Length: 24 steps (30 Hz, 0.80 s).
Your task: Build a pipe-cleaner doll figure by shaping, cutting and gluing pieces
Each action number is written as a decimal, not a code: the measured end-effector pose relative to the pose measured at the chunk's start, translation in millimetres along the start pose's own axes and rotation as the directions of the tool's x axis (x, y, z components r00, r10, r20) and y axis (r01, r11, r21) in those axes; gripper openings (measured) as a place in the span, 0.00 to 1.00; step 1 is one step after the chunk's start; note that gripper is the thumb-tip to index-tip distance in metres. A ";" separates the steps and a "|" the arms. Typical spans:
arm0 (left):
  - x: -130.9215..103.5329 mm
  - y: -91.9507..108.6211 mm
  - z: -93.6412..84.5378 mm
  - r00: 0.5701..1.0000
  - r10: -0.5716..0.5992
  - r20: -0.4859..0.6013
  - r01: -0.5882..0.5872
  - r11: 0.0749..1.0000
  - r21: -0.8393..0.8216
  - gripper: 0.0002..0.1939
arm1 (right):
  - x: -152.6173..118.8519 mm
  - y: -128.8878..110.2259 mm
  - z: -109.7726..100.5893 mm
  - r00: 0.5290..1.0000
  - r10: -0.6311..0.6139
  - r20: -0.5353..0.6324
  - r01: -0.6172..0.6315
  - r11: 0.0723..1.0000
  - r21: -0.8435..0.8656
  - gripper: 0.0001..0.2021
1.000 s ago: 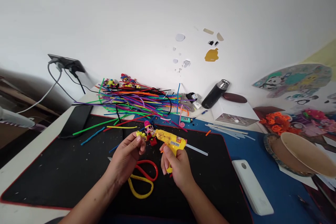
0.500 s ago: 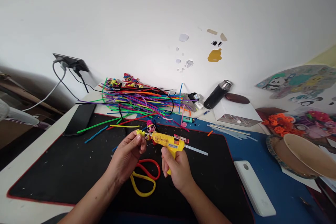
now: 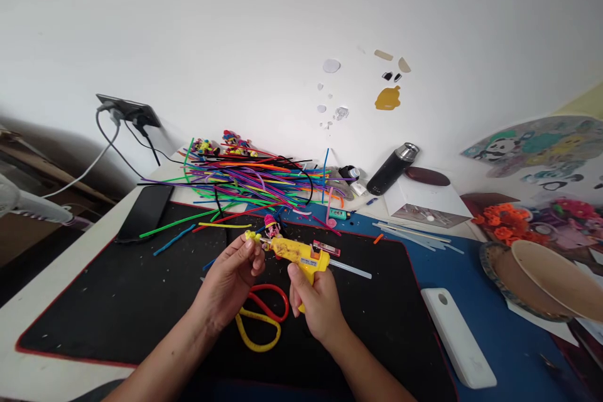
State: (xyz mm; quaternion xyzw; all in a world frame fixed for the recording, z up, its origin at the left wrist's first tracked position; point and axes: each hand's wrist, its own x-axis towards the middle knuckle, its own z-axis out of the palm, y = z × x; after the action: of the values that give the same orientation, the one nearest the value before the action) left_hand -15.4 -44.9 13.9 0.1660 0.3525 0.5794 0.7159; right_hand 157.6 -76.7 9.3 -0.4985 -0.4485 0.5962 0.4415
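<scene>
My left hand (image 3: 235, 273) pinches a small yellow piece (image 3: 253, 236) between thumb and fingers. A yellow glue gun (image 3: 294, 252) is gripped in my right hand (image 3: 318, 301), its nozzle pointing left and at or very near the yellow piece; whether they touch is too small to tell. A clear glue stick (image 3: 351, 269) sticks out of the gun's back. Just behind the nozzle is a small figure with a pink hat (image 3: 270, 221), partly hidden by the gun. Scissors with red and yellow handles (image 3: 259, 330) lie below the hands, their blades hidden.
Coloured pipe cleaners (image 3: 254, 179) are heaped at the back of the black mat (image 3: 122, 295). A phone (image 3: 144, 212) lies at the left. To the right are a black flask (image 3: 393, 168), a white box (image 3: 424, 201), loose glue sticks (image 3: 414, 236), a white power bank (image 3: 459, 339) and bowls (image 3: 556, 276).
The view has shifted very slightly. Both hands keep their holds, and the glue gun and yellow piece stay in almost the same place.
</scene>
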 end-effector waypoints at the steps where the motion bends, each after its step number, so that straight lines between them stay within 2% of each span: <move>1: 0.0 0.2 0.4 1.000 -0.004 0.003 0.004 1.000 -0.007 0.19 | 0.0 0.2 0.1 1.000 0.002 0.004 -0.002 1.000 -0.002 0.36; 12: -1.0 -0.2 0.7 0.998 -0.051 0.041 0.054 0.996 -0.064 0.18 | -0.2 0.2 0.8 1.000 0.006 0.001 -0.006 1.000 0.008 0.37; 24: -6.9 2.1 7.7 0.990 -0.137 0.031 0.140 0.974 -0.176 0.19 | 0.7 -2.7 1.7 1.000 -0.010 -0.004 0.010 1.000 -0.014 0.37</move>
State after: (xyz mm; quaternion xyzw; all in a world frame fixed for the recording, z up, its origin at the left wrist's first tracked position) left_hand -12.1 -49.5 22.9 0.0818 0.3036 0.5556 0.7697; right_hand 156.0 -75.6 11.9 -0.5005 -0.4542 0.5897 0.4421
